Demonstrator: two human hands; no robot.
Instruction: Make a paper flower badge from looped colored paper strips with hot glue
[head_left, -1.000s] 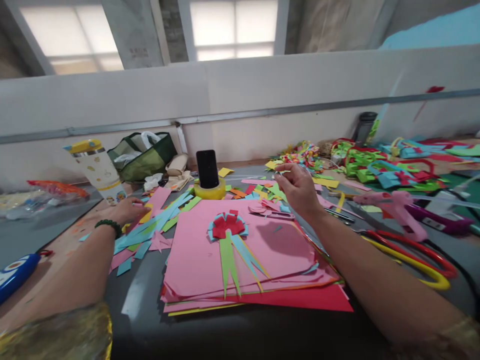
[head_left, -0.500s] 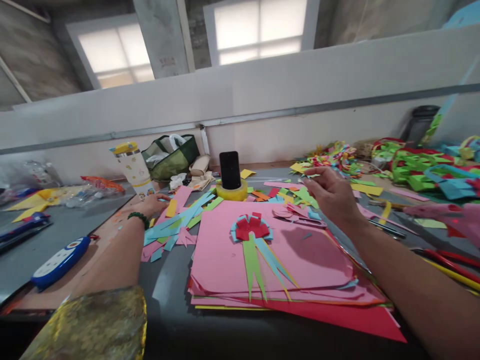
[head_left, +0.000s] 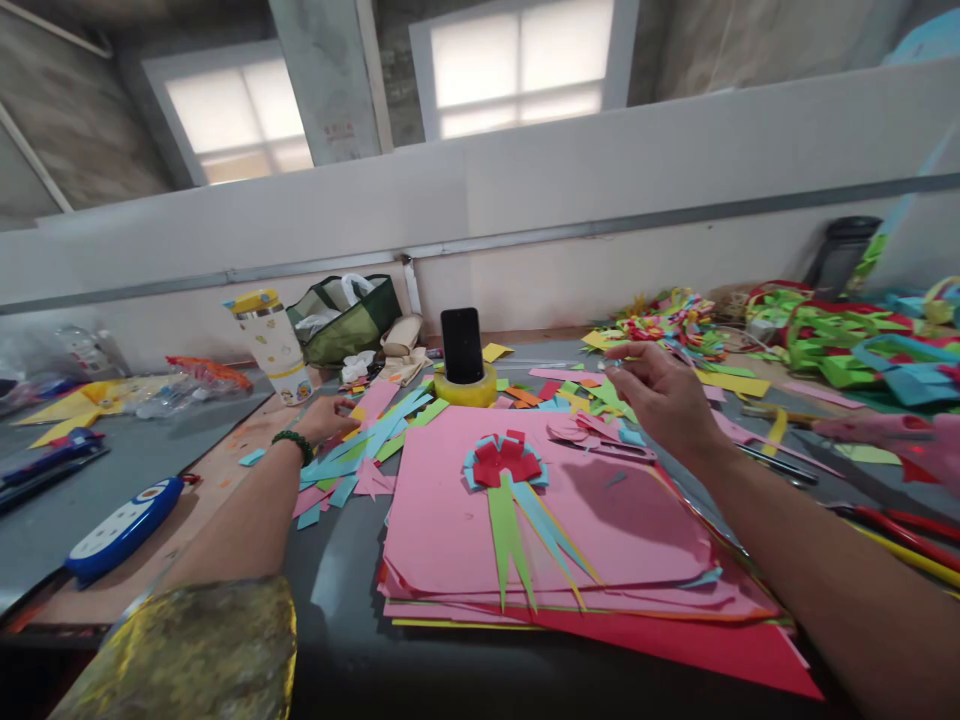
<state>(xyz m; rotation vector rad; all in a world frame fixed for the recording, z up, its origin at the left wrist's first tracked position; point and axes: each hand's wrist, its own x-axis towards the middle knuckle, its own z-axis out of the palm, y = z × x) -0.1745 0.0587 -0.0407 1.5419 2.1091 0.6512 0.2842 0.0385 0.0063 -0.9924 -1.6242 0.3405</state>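
Observation:
My left hand (head_left: 328,420), with a green bead bracelet at the wrist, reaches over the left edge of a heap of coloured paper strips (head_left: 386,428). Its fingers are stretched forward, partly hidden, with no held thing visible. My right hand (head_left: 660,395) is raised beyond the right side of a stack of pink paper (head_left: 442,530). Thumb and forefinger are pinched; whatever is between them is too small to name. On the stack lies a paper rosette (head_left: 506,462), red and light blue, with green, blue and yellow tails. Tweezers (head_left: 611,450) and pink paper pieces lie behind it.
A phone (head_left: 462,345) stands in a yellow tape roll (head_left: 466,390). Further left are a tumbler (head_left: 274,350), a green bag (head_left: 349,320) and a blue-and-white owl-like case (head_left: 124,525). Paper baskets (head_left: 847,335), a dark bottle (head_left: 841,255) and red-handled tools (head_left: 900,530) occupy the right.
My left hand has moved right, onto the strips, covering a yellow piece there. A light blue scrap shows more fully left of that wrist. My right hand keeps its pinch almost in place.

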